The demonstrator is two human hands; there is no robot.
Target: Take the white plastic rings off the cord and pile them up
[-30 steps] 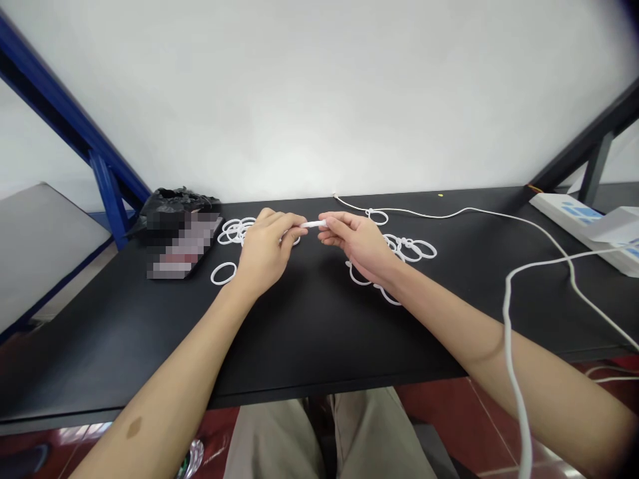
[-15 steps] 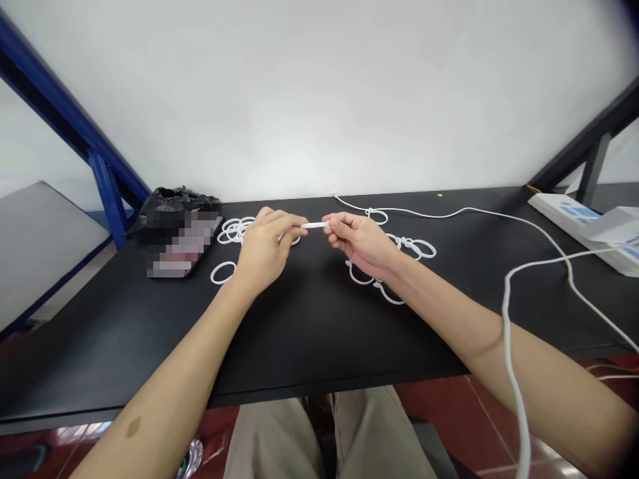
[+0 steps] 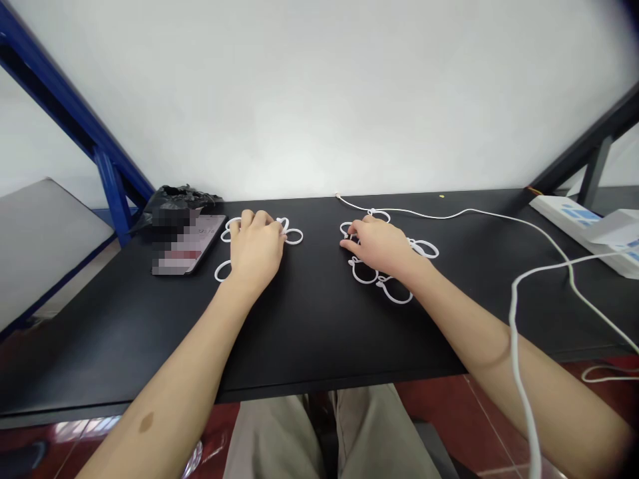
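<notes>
My left hand (image 3: 254,249) lies palm down on a loose pile of white rings (image 3: 292,235) at the left, its fingers spread flat over them. A single white ring (image 3: 221,271) pokes out beside its wrist. My right hand (image 3: 382,246) rests on a chain of knotted white rings (image 3: 394,293) at the right. Its fingers are bent together, and their tips press on the end white ring (image 3: 345,230) of that chain. The two hands are apart, with bare black table (image 3: 314,313) between them.
A phone (image 3: 187,249) and a crumpled black bag (image 3: 174,198) lie at the left. A white cable (image 3: 474,213) runs along the table's back and loops down over my right forearm. A white power strip (image 3: 574,216) sits at the far right. Blue and black frame legs flank the table.
Both hands held a stretched white ring between them above the table. They have since parted and dropped onto the table, left onto the loose rings, right onto the knotted chain.
</notes>
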